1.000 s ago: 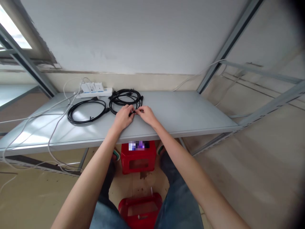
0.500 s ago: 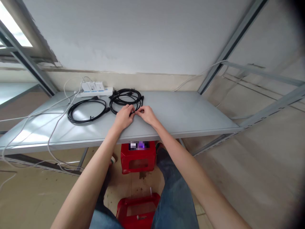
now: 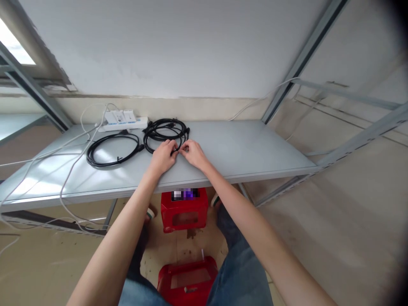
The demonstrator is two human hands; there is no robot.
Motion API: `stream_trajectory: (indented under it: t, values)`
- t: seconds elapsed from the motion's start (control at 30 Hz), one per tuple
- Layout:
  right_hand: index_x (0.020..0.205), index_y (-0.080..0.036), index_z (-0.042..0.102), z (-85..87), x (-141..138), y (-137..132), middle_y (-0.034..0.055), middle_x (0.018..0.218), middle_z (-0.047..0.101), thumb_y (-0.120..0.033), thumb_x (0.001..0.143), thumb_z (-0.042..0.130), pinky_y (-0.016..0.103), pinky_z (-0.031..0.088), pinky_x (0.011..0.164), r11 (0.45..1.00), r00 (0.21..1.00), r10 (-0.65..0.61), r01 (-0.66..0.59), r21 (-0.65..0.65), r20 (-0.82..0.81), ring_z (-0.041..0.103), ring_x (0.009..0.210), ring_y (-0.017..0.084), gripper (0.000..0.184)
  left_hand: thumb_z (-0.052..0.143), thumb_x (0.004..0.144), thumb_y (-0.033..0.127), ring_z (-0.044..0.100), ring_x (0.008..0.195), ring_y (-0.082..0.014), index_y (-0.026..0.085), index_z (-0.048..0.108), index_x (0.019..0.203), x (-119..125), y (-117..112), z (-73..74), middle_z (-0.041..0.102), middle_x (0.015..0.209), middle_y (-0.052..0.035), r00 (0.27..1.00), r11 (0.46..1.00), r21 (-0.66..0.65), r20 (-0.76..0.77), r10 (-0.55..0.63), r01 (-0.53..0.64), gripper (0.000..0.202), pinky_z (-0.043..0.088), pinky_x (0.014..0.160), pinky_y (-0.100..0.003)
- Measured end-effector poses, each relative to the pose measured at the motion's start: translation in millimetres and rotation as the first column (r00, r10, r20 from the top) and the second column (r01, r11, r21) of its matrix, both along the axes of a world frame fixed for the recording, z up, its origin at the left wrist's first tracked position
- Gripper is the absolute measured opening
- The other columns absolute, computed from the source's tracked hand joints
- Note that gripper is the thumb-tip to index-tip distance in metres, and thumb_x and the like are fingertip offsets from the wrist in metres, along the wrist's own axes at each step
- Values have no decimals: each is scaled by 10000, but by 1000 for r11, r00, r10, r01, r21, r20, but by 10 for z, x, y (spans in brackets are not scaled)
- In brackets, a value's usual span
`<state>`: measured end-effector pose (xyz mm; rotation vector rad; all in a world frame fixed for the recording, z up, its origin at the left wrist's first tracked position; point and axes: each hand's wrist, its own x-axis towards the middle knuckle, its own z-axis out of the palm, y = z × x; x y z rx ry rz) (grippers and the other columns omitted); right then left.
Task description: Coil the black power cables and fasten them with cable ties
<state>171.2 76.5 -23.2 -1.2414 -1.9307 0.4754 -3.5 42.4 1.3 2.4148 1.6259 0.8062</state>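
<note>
Bending over the near edge of a coiled, glossy black cable (image 3: pixel 145 145), both hands met close together on a long, pale grey metal table (image 3: pixel 236 144). The left hand (image 3: pixel 163 156) lay on the coil with its fingers curled down, gripping it near the front. The right hand (image 3: pixel 193 154) pinched thumb and forefinger together at the same edge, just beside the left fingertips; whether they held the cable itself or a tie around it was too small to tell. Another coiled black cable (image 3: pixel 174 121) overlapped the first at the back. Well to the left lay a separate black cable loop (image 3: pixel 106 165), tied at its front. Behind it stood a long white plastic power strip (image 3: pixel 127 124) with white rectangular adapters (image 3: pixel 120 116) plugged in, and a thin white cord (image 3: pixel 65 185) hung over the table's front edge. Below, a red plastic stool (image 3: pixel 184 210) bore a blurred dark object (image 3: pixel 185 194).
</note>
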Motion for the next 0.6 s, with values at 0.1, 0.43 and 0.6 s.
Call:
stream_trajectory:
  t: [0.1, 0.43, 0.6]
  values:
    - [866, -204, 724, 1, 1, -2, 69, 1002, 711, -148, 924, 719, 360, 549, 953, 1000, 1000, 10, -10, 6, 10, 671, 979, 214, 81, 571, 948, 230, 633, 1120, -313, 238, 658, 1104, -1, -1, -1, 688, 1112, -114, 1000, 1000, -1, 3, -4, 4, 179, 528, 910, -414]
    - [880, -200, 734, 63, -6, -56, 48, 987, 702, -123, 897, 747, 352, 530, 918, 998, 999, -8, 5, 65, 42, 655, 948, 205, 80, 584, 939, 225, 634, 1119, -307, 236, 649, 1104, -8, -2, -14, 685, 1109, -106, 1000, 1000, 8, -4, -1, 1, 179, 521, 901, -405]
    - [884, -207, 735, 123, -21, -120, 61, 1009, 706, -123, 931, 711, 366, 508, 920, 994, 991, -40, 27, 104, 126, 653, 999, 231, 99, 584, 942, 230, 637, 1108, -313, 231, 654, 1101, -12, 7, -24, 683, 1107, -109, 1000, 1000, 23, 7, -8, 8, 174, 517, 896, -406]
